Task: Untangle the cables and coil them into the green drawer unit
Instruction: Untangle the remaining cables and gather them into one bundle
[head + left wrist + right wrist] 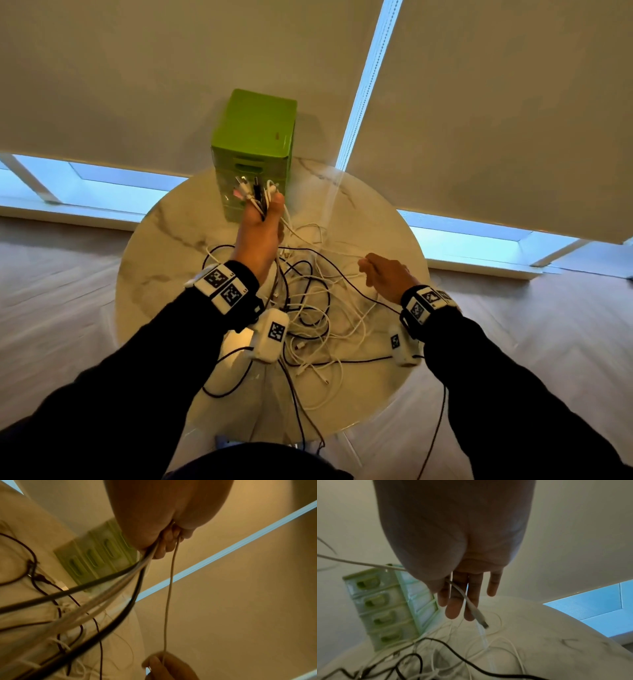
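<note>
The green drawer unit (253, 137) stands at the far edge of the round marble table (376, 212), its drawers closed. Raised in front of it, my left hand (263, 212) grips a bundle of black and white cable ends (255, 192). From that fist (164, 543) one white cable (169, 601) runs taut to my right hand (370, 270). The right hand's fingers (462, 601) hold this cable, whose plug (482, 622) hangs just past the fingertips. A tangle of black and white cables (308, 308) lies on the table under both hands.
Several cables trail over the table's near edge (301, 428) toward the floor. Roller blinds and a bead chain (363, 85) hang behind the table. Wood floor (61, 291) surrounds it.
</note>
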Action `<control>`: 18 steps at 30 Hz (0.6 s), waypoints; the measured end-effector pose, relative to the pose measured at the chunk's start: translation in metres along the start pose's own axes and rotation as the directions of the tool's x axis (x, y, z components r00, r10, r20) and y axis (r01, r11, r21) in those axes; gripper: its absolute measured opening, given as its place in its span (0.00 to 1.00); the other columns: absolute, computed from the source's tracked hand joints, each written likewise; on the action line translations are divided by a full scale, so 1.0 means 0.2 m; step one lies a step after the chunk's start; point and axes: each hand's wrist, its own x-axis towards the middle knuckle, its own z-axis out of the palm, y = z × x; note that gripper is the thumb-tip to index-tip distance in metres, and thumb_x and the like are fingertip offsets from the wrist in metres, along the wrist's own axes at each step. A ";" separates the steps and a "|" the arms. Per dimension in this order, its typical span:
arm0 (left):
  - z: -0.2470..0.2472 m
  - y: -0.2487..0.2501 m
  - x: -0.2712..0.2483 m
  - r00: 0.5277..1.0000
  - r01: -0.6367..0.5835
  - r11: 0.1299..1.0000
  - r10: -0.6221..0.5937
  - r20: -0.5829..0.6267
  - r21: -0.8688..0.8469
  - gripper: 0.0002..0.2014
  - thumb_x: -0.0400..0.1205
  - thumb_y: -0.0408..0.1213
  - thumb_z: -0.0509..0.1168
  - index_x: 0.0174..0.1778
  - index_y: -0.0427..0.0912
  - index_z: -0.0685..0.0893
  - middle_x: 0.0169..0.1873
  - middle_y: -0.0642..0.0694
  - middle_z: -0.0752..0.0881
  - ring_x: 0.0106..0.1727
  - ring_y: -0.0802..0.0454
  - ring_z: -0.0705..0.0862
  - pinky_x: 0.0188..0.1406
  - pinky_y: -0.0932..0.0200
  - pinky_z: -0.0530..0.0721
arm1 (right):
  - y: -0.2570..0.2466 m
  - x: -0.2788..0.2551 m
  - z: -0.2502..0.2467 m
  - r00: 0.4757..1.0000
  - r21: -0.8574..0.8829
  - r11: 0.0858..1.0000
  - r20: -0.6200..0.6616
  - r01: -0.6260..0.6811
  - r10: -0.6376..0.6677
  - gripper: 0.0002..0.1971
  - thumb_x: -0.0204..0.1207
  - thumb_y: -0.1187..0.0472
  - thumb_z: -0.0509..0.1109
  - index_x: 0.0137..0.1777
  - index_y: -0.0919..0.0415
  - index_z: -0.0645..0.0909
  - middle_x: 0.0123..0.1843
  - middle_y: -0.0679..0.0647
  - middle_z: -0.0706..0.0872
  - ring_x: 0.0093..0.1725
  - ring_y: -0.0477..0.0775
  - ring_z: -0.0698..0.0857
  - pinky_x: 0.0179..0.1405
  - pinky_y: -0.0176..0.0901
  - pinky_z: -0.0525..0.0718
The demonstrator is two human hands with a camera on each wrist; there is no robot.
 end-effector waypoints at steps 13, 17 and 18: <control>0.64 -0.07 -0.35 0.911 -0.002 0.993 -0.047 0.411 0.117 0.11 0.89 0.52 0.60 0.45 0.50 0.75 0.22 0.56 0.71 0.25 0.56 0.70 0.28 0.57 0.74 | -0.10 -0.63 -0.28 0.985 0.313 0.934 -0.078 0.171 -0.154 0.13 0.84 0.40 0.63 0.56 0.47 0.78 0.36 0.56 0.81 0.34 0.46 0.76 0.37 0.32 0.73; 0.75 -0.12 -0.42 0.858 0.095 0.991 -0.128 0.497 0.091 0.13 0.91 0.49 0.58 0.44 0.46 0.73 0.24 0.54 0.68 0.22 0.58 0.66 0.23 0.62 0.68 | 0.11 -0.80 -0.33 0.954 0.279 0.958 -0.299 0.064 0.023 0.15 0.90 0.47 0.55 0.50 0.51 0.80 0.40 0.44 0.83 0.41 0.49 0.82 0.43 0.41 0.77; 0.77 -0.13 -0.43 0.850 0.149 0.986 -0.167 0.500 0.076 0.13 0.92 0.46 0.57 0.43 0.46 0.72 0.24 0.55 0.69 0.21 0.59 0.65 0.21 0.63 0.67 | 0.17 -0.84 -0.32 0.943 0.252 0.968 -0.319 -0.010 0.093 0.14 0.91 0.49 0.55 0.49 0.51 0.79 0.38 0.43 0.83 0.40 0.49 0.82 0.40 0.41 0.77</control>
